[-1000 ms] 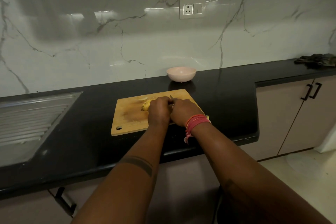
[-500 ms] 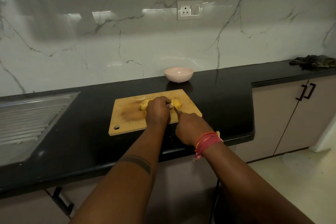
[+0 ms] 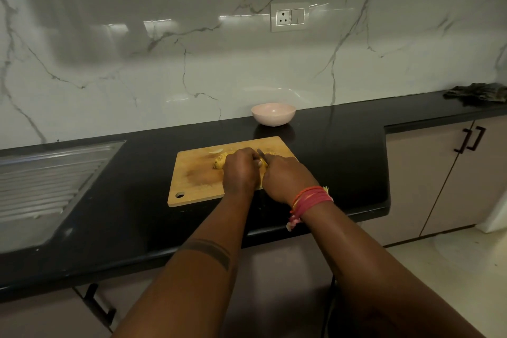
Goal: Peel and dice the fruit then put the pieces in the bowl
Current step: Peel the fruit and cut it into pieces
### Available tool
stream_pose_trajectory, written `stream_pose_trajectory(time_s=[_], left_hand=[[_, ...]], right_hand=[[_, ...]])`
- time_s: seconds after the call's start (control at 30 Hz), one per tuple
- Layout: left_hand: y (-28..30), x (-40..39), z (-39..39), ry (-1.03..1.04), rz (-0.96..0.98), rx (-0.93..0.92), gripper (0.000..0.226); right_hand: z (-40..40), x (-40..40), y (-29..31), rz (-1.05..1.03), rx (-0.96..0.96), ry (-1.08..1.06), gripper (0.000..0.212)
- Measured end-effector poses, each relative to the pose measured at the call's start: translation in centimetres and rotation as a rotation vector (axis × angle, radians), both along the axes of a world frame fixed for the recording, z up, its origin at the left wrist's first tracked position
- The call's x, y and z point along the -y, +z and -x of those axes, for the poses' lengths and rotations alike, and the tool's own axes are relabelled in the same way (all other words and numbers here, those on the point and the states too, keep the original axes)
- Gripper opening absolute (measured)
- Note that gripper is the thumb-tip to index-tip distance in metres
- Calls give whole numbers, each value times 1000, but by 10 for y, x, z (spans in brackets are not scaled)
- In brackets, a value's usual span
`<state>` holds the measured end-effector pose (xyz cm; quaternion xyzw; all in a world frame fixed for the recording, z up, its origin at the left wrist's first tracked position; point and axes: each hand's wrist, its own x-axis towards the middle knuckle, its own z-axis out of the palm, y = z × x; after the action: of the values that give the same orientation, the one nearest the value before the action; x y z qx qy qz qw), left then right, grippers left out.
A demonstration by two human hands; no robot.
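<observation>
Head view: left hand (image 3: 241, 173) pins the fruit (image 3: 219, 163) mid-board (image 3: 197, 178), right hand (image 3: 285, 178) grips the knife (image 3: 261, 153), bowl (image 3: 273, 114) at 12 o'clock on the desk (image 3: 137, 200), so I'd tuck fingertips back and slice evenly.

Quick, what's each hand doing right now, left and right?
Left hand: curled over the yellow fruit, holding it on the cutting board.
Right hand: gripping the knife, blade at the fruit.
</observation>
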<state>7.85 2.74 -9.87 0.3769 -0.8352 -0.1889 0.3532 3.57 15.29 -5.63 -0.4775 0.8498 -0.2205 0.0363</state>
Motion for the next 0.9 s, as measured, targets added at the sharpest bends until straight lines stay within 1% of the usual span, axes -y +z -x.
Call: stream_pose_trajectory(time_s=[0.17, 0.23, 0.3, 0.53, 0.63, 0.77, 0.87, 0.9], left_hand=[[0, 2, -1, -20, 29, 3, 16], [0, 2, -1, -18, 40, 15, 17], [0, 2, -1, -20, 51, 17, 18], [0, 3, 0, 5, 15, -2, 13], [2, 2, 1, 10, -26, -7, 10], [1, 3, 2, 18, -73, -38, 9], [0, 2, 2, 23, -85, -61, 8], [0, 2, 2, 28, -88, -61, 8]], right_hand=[[8, 25, -2, -43, 16, -14, 50], [10, 32, -3, -36, 20, -20, 42], [11, 38, -3, -28, 27, -22, 40], [10, 30, -8, -102, -14, -5, 28], [5, 19, -10, -136, -22, 10, 31], [-1, 2, -12, -133, -17, 18, 32], [-4, -10, -20, -129, -24, 3, 50], [-5, -15, -22, -125, -22, 4, 53]])
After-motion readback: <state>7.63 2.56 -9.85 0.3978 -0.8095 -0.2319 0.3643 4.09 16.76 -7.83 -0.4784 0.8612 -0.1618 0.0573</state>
